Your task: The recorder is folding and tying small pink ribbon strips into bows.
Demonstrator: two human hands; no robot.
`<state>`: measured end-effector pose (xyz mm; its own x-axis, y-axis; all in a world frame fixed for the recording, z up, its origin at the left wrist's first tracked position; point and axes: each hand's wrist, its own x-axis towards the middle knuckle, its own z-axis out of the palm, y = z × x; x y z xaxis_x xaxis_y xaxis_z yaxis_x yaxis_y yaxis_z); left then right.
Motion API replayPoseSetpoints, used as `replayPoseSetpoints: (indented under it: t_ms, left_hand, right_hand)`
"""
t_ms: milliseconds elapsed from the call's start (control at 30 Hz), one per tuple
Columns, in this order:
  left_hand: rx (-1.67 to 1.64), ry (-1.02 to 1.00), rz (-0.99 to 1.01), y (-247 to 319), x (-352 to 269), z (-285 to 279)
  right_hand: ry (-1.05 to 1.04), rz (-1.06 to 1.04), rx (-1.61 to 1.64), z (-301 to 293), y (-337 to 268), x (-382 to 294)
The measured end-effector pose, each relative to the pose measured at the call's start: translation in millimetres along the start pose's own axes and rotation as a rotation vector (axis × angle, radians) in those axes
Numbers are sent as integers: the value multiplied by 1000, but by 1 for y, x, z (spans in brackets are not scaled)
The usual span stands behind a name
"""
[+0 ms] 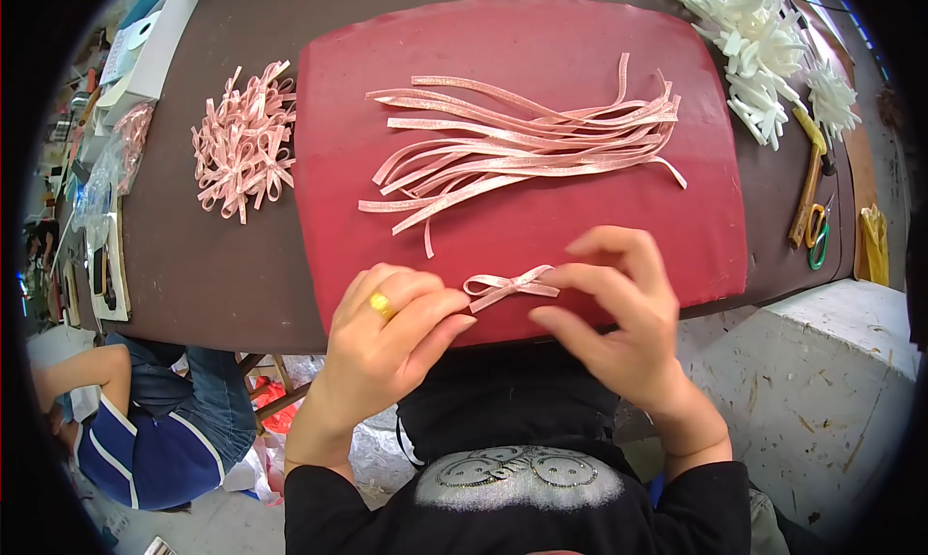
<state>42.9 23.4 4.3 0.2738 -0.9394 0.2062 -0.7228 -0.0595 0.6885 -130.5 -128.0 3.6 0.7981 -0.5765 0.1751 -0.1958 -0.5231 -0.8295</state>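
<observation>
A small pink ribbon bow [513, 287] with two loops and two tails is near the front edge of the red mat [507, 225]. My left hand [395, 330], wearing a gold-coloured ring, is at its left end with fingers curled. Its fingertips meet the left loop, but whether they pinch it I cannot tell. On the other side, my right hand [616, 301] has its thumb and fingers spread apart. One fingertip overlaps the end of the right loop, while the thumb stays clear of the bow. Beyond my hands lies a loose bundle of cut pink ribbon strips [536, 138].
Finished pink bows [245, 145] are heaped left of the mat. White strips [761, 54] are piled at the far right, above a wooden-handled tool [806, 185] and scissors [818, 236]. A white box [156, 44] stands far left. Another person [148, 439] sits at lower left.
</observation>
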Motion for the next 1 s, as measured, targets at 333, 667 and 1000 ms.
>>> replayPoseSetpoints:
  t_ms: [333,667,1000]
  left_hand:
    - [418,259,268,11,-25,55]
    - [671,276,208,32,-26,70]
    - [474,415,104,37,-12,77]
  right_hand:
    - [-16,-43,-390,-5,-2,-6]
    - [-417,-223,-559,-25,-16,42]
    - [-570,58,-67,-27,-3,62]
